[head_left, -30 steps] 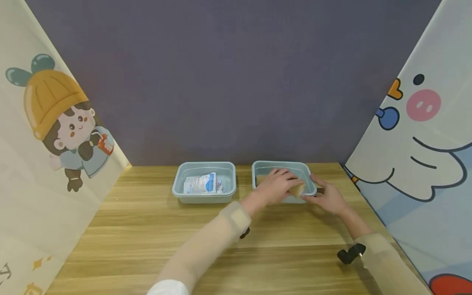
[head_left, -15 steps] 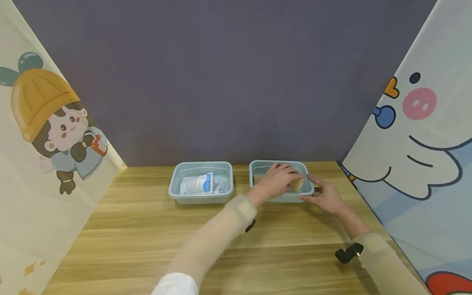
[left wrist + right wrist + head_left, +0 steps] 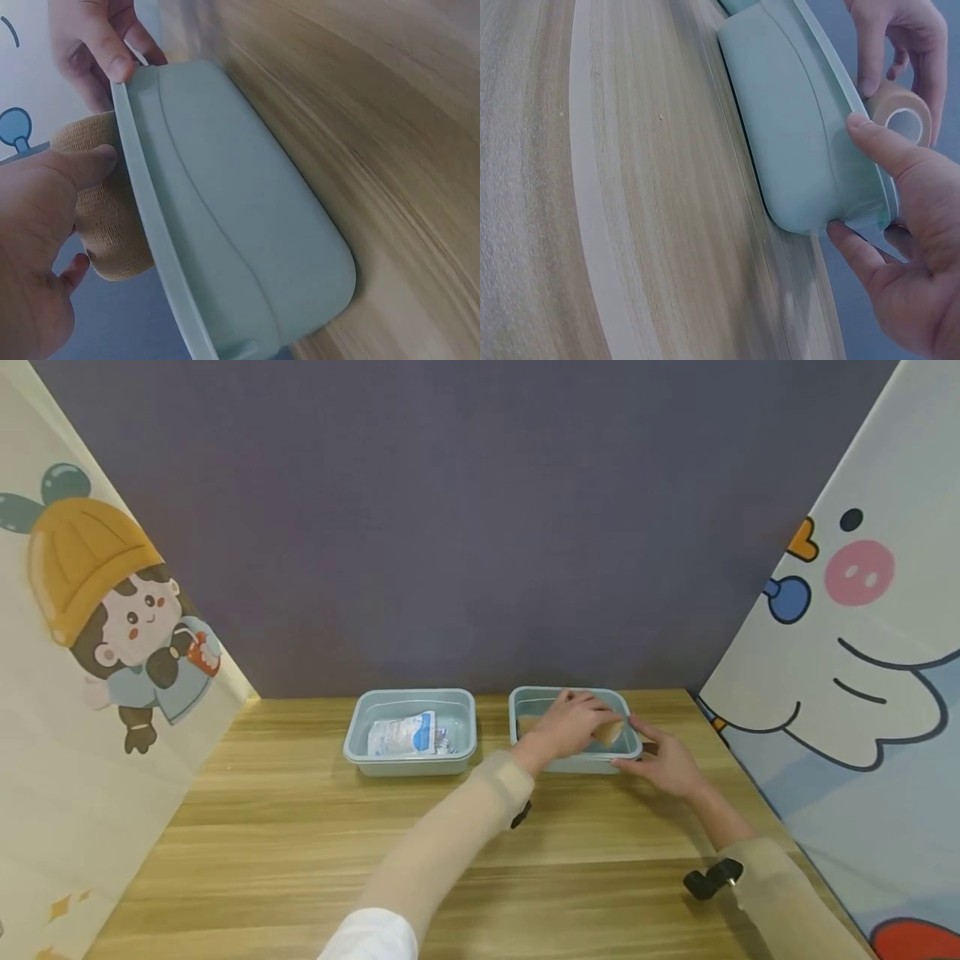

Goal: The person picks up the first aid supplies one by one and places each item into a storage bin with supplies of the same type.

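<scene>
My left hand (image 3: 573,727) pinches a roll of tan elastic bandage (image 3: 109,217) between thumb and fingers, over the right-hand pale blue-green tray (image 3: 577,765). In the right wrist view the roll's white core (image 3: 905,124) faces this way. My right hand (image 3: 667,766) grips the right end of that tray, with the thumb (image 3: 881,142) on the rim and fingers against the end wall. Another tan item (image 3: 528,724) lies in the tray's left part, mostly hidden behind my left hand.
A matching tray (image 3: 408,767) stands to the left, with a white and blue packet (image 3: 402,734) and smaller packets (image 3: 443,742) inside. Both trays sit on a wooden table (image 3: 360,835) near a dark back panel (image 3: 480,527). Printed panels flank the table.
The bandage roll in my left hand has shifted back from the tray's front rim toward its inside. My right hand keeps its grip on the tray. The head view has shifted slightly.
</scene>
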The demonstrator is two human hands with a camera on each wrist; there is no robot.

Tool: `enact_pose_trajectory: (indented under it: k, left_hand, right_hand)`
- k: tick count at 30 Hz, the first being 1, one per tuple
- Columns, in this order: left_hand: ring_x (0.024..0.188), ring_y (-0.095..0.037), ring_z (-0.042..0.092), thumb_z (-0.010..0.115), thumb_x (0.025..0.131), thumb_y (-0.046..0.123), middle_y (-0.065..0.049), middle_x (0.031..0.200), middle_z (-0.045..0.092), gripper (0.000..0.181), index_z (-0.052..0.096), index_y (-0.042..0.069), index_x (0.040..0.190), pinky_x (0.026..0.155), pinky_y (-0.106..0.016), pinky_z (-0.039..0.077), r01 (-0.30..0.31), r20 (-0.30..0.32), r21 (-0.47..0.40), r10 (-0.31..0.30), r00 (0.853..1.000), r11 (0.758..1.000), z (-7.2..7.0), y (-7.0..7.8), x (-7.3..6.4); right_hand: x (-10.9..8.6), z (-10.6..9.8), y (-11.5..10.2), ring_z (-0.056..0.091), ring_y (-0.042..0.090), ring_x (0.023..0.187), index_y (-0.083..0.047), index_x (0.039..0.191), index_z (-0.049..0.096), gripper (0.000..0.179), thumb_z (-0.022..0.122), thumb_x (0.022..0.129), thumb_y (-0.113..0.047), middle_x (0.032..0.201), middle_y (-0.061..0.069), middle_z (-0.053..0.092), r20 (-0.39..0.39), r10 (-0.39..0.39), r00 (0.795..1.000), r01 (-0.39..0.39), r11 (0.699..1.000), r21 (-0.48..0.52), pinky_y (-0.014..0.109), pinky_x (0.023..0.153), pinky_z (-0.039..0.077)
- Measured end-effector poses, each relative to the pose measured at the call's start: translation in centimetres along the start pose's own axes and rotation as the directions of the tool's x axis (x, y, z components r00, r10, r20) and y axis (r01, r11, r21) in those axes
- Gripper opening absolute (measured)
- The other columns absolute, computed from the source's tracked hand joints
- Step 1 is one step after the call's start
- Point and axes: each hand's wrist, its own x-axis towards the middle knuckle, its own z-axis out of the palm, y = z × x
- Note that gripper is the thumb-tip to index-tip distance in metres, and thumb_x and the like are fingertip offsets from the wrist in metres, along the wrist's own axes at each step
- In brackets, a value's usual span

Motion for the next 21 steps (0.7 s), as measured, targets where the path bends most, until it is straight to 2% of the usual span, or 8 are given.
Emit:
enact_pose_trajectory:
  k: [10, 21]
  left_hand:
    - [0.151, -0.010, 0.046, 0.074, 0.102, 0.034, 0.015, 0.159, 0.055, 0.060, 0.051, 0.040, 0.157, 0.124, -0.039, 0.041, 0.009, 0.014, 0.010, -0.009, 1.000, 1.000, 0.9, 0.2, 1.1]
    - [0.153, -0.011, 0.043, 0.072, 0.103, 0.028, 0.017, 0.162, 0.052, 0.063, 0.047, 0.042, 0.159, 0.126, -0.039, 0.040, 0.006, 0.047, 0.010, -0.007, 0.999, 1.000, 1.4, 0.4, 1.7]
  right_hand:
    - [-0.2, -0.2, 0.0, 0.062, 0.053, 0.132, 0.002, 0.166, 0.025, 0.100, 0.084, 0.094, -0.033, 0.171, 0.027, 0.031, -0.015, -0.016, 1.000, 0.015, 0.999, -0.031, 0.023, 0.088, 0.063]
    - [-0.1, 0.0, 0.0, 0.063, 0.052, 0.131, 0.003, 0.166, 0.024, 0.099, 0.084, 0.094, -0.030, 0.172, 0.029, 0.027, -0.009, -0.028, 1.000, 0.028, 1.000, -0.006, 0.024, 0.086, 0.064]
